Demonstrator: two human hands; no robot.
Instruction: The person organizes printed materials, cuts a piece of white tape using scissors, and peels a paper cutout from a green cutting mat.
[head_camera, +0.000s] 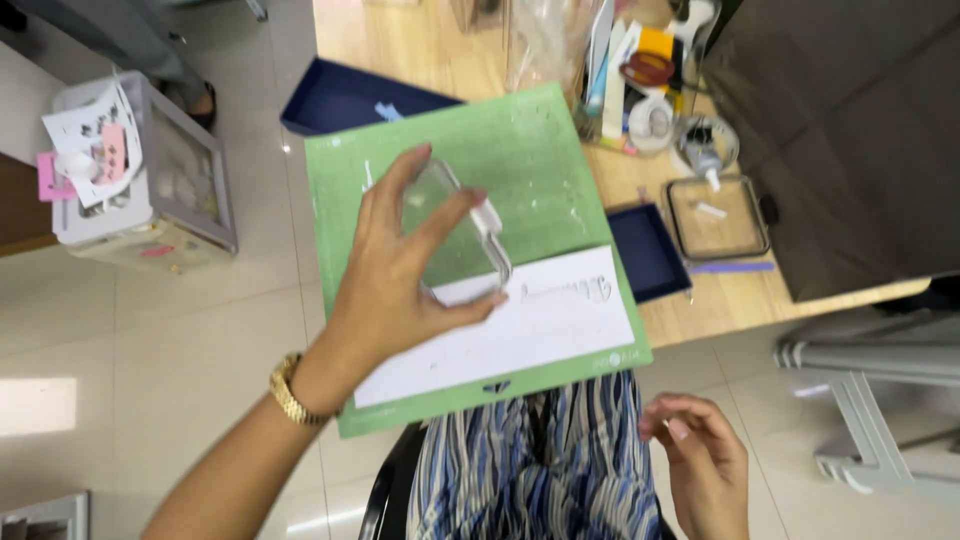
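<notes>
My left hand is raised over a green cutting mat and grips a clear plastic box with a white clasp between thumb and fingers. A gold watch sits on that wrist. Under the hand, a white sheet of paper lies on the mat's near part. My right hand hangs low beside my lap, fingers loosely curled, holding nothing, just off the mat's near right corner.
A dark blue box lid lies at the mat's far left and a smaller blue tray at its right. A clear container, tape rolls and stationery crowd the far right. A grey bin stands on the floor left.
</notes>
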